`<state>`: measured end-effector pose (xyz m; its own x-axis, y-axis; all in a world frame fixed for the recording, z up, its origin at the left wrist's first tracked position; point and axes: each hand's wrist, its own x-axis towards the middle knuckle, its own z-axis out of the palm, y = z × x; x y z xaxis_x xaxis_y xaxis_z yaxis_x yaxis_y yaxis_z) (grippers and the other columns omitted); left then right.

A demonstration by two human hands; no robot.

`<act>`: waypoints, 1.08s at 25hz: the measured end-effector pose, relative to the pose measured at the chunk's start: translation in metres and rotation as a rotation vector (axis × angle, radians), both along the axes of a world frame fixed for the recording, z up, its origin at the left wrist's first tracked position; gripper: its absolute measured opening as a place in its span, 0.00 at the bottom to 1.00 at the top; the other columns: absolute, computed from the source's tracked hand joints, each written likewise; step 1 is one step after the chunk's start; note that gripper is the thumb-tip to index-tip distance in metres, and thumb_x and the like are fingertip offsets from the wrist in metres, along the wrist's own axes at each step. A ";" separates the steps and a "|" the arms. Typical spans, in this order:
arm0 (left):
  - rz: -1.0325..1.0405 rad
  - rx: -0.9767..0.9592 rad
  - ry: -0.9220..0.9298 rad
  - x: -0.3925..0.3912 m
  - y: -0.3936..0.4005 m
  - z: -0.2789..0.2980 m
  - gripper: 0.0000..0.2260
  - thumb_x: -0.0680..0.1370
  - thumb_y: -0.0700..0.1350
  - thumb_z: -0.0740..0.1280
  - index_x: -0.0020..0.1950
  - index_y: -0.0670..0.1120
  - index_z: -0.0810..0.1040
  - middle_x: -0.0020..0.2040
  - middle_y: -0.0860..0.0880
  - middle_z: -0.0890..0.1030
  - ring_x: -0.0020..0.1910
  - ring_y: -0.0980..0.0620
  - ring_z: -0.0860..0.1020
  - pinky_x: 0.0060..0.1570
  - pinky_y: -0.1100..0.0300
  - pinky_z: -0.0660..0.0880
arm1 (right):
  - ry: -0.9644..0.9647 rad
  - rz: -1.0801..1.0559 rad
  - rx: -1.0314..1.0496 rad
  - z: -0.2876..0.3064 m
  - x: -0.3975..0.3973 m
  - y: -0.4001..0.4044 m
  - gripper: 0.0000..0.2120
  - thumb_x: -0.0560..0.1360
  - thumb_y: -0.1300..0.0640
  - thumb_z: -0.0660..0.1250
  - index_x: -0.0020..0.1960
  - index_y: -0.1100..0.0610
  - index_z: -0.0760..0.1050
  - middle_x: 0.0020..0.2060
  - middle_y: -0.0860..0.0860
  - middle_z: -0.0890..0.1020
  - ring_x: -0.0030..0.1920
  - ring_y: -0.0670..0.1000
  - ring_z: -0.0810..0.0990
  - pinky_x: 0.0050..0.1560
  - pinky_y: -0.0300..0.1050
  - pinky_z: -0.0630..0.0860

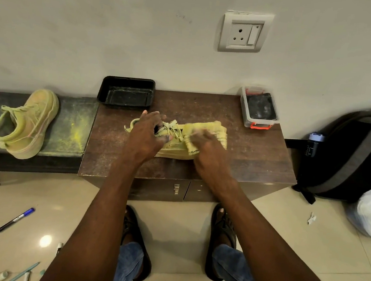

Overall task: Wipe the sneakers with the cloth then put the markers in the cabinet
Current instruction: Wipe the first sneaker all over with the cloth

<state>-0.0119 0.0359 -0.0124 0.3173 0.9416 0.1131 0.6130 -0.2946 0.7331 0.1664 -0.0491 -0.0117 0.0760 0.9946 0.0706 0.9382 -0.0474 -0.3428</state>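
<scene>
We count two yellow-green sneakers: one (175,144) lies on its side on the brown tabletop (257,156) under our hands, the other (26,122) stands well apart on the dark bench (73,116) to the left. Our left hand (146,134) grips the laced upper while our right hand (206,151) presses one yellow-stained cloth (215,129) onto the toe. One blue marker (15,220) lies on the floor.

At frame centre your cabinet (258,154) carries one sneaker (174,147); the second sneaker (26,122) sits far left, markers (15,220) lower left.
</scene>
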 end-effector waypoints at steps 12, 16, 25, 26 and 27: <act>0.003 0.015 0.007 0.002 -0.004 0.006 0.11 0.70 0.41 0.75 0.43 0.45 0.72 0.64 0.49 0.76 0.71 0.53 0.66 0.73 0.63 0.47 | 0.110 -0.223 0.040 -0.002 0.008 -0.001 0.27 0.72 0.70 0.58 0.70 0.56 0.70 0.69 0.53 0.72 0.73 0.55 0.64 0.68 0.51 0.66; 0.019 0.031 0.004 0.004 -0.004 0.007 0.12 0.70 0.41 0.75 0.48 0.39 0.75 0.62 0.49 0.77 0.69 0.53 0.69 0.73 0.63 0.47 | 0.087 0.087 0.020 -0.008 -0.006 -0.003 0.30 0.69 0.69 0.59 0.71 0.56 0.68 0.71 0.52 0.70 0.74 0.53 0.62 0.72 0.49 0.63; -0.018 0.043 0.021 -0.003 -0.005 0.011 0.10 0.76 0.39 0.67 0.56 0.38 0.77 0.61 0.45 0.79 0.71 0.55 0.66 0.72 0.65 0.46 | 0.116 0.100 0.057 -0.007 -0.009 -0.004 0.33 0.66 0.71 0.60 0.71 0.56 0.68 0.70 0.52 0.70 0.73 0.53 0.63 0.72 0.48 0.63; -0.017 0.037 0.017 -0.004 -0.005 0.011 0.10 0.76 0.39 0.66 0.56 0.38 0.77 0.62 0.46 0.79 0.72 0.55 0.66 0.72 0.65 0.46 | 0.089 0.007 0.064 -0.009 0.001 -0.002 0.32 0.68 0.70 0.60 0.71 0.57 0.68 0.70 0.53 0.70 0.73 0.54 0.63 0.72 0.50 0.64; -0.016 0.032 0.017 -0.004 -0.005 0.012 0.10 0.76 0.38 0.66 0.56 0.38 0.78 0.63 0.46 0.78 0.72 0.55 0.65 0.72 0.65 0.46 | 0.072 -0.111 0.044 -0.009 0.009 -0.001 0.30 0.69 0.69 0.60 0.72 0.58 0.67 0.71 0.53 0.70 0.73 0.55 0.63 0.72 0.51 0.64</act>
